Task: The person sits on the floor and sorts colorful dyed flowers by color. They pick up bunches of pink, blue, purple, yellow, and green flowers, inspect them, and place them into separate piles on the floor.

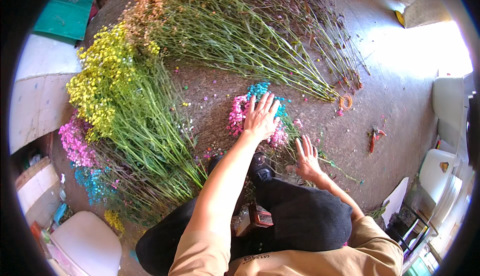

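Palm down, my left hand (261, 117) rests over a small bunch on the floor, its fingers spread slightly. Pink flowers (238, 114) in this bunch show left of the hand, and blue flowers (258, 88) show beyond its fingertips. Paler pink blossoms (279, 137) lie under its near side. My right hand (309, 160) is to the right, fingers extended, beside thin green stems (292, 150). It appears to hold nothing; whether the palm touches any stems is hidden.
Yellow flowers (101, 77) with long stems lie left; orange flowers (161, 2) lie beyond. Pink (77, 141) and blue blossoms (92, 182) are at far left. Red-handled pruning shears (374, 139) and an orange coil (345, 102) lie right. A white stool (88, 240) stands lower left.
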`<state>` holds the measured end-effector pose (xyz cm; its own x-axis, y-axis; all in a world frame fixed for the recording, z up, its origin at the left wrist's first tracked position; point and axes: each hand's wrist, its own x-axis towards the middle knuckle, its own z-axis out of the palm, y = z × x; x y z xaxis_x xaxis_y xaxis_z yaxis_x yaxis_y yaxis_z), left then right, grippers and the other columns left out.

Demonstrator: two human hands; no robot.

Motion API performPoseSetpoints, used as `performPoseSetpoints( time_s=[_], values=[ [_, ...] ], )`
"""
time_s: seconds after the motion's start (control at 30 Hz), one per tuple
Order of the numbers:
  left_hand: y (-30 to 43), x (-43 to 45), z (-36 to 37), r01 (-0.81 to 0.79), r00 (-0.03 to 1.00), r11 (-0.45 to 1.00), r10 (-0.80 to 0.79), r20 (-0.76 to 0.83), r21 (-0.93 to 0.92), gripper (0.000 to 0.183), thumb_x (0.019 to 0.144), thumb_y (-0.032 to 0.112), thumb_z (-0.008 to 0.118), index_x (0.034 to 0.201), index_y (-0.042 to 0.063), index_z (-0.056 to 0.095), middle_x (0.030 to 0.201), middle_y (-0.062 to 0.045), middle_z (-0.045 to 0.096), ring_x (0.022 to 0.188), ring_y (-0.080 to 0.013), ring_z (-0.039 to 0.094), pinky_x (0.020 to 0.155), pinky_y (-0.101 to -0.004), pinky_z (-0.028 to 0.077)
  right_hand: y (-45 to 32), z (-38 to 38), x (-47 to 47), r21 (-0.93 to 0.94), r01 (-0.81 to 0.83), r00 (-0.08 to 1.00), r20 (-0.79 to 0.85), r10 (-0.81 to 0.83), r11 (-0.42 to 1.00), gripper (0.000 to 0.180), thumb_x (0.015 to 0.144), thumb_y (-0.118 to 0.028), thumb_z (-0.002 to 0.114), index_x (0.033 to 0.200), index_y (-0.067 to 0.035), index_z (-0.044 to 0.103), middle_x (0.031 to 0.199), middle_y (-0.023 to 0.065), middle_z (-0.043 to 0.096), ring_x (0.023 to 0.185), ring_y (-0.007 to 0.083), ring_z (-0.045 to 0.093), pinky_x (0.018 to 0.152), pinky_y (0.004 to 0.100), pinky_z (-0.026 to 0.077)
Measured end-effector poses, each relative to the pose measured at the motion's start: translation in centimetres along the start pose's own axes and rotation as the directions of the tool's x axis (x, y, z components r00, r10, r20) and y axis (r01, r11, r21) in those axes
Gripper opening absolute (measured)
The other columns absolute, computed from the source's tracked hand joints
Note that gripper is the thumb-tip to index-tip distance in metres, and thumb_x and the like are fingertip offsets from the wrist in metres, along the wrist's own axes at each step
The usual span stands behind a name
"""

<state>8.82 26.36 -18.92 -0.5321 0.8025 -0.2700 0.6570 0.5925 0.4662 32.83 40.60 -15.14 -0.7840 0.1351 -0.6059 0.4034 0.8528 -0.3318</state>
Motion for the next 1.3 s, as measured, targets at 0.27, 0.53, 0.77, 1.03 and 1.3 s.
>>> performPoseSetpoints(
  time_s=[0.27, 0.53, 0.77, 1.03, 1.3],
  values=[
    [0.2, 1.1, -2.9, -0.057, 0.993, 0.997, 0.063, 0.100, -0.056, 0.072, 0.086, 0.045, 0.069, 0.147, 0.014, 0.049, 0.158, -0.011, 0.040, 0.150, -0.0287, 0.030, 0.122, -0.0587, 0.018, -0.8, 2.9, 0.2, -0.112, -0.006, 0.972, -0.233, -0.020, 0.994, 0.109, 0.074, -0.041, 0.084, 0.160, -0.013, 0.023, 0.164, 0.0222, 0.017, 0.150, 0.0455, 0.019, 0.118, 0.0592, 0.024],
    [-10.6, -14.1, -26.1, 0.145, 0.970, 0.987, -0.156, 0.186, 0.072, 0.027, 0.098, 0.029, 0.058, 0.107, 0.006, 0.069, 0.093, -0.012, 0.073, 0.085, -0.0290, 0.070, 0.074, -0.0458, 0.058, 9.8, 2.1, 2.9, -0.276, -0.103, 0.993, -0.083, 0.083, 0.955, 0.084, 0.085, -0.034, 0.076, 0.156, -0.013, 0.037, 0.159, 0.0204, 0.035, 0.145, 0.0304, 0.039, 0.117, 0.0517, 0.030],
    [-26.4, -60.9, -19.4, 0.056, -0.010, 0.194, -0.981, -0.195, -0.979, 0.016, 0.094, 0.018, 0.067, 0.096, 0.002, 0.068, 0.081, -0.008, 0.069, 0.074, -0.0155, 0.067, 0.063, -0.0287, 0.054, 6.7, -10.4, -5.7, 0.288, 0.036, 0.983, -0.184, 0.018, 0.957, 0.060, 0.092, -0.027, 0.067, 0.146, -0.008, 0.050, 0.148, 0.0191, 0.049, 0.135, 0.0297, 0.050, 0.112, 0.0453, 0.037],
    [-23.0, -76.0, 8.8, 0.563, -0.273, -0.399, -0.916, 0.292, -0.724, 0.014, 0.087, 0.012, 0.065, 0.084, -0.002, 0.069, 0.073, -0.017, 0.067, 0.069, -0.0282, 0.067, 0.061, -0.0491, 0.051, -6.0, -21.0, -15.4, 0.446, 0.203, 0.846, -0.529, 0.073, 0.872, 0.040, 0.099, -0.014, 0.063, 0.134, 0.006, 0.059, 0.125, 0.0137, 0.069, 0.115, 0.0205, 0.064, 0.104, 0.0311, 0.046],
    [-19.3, -69.8, 7.6, -0.068, -0.359, -0.347, -0.866, 0.348, -0.935, 0.031, 0.089, 0.012, 0.070, 0.115, -0.004, 0.065, 0.072, -0.010, 0.063, 0.054, -0.0202, 0.057, 0.048, -0.0398, 0.045, -18.1, -23.4, -20.0, 0.203, 0.345, 0.826, -0.530, -0.194, 0.916, 0.039, 0.098, -0.013, 0.063, 0.135, 0.001, 0.061, 0.124, 0.0140, 0.068, 0.112, 0.0223, 0.064, 0.102, 0.0351, 0.047]
  ],
)
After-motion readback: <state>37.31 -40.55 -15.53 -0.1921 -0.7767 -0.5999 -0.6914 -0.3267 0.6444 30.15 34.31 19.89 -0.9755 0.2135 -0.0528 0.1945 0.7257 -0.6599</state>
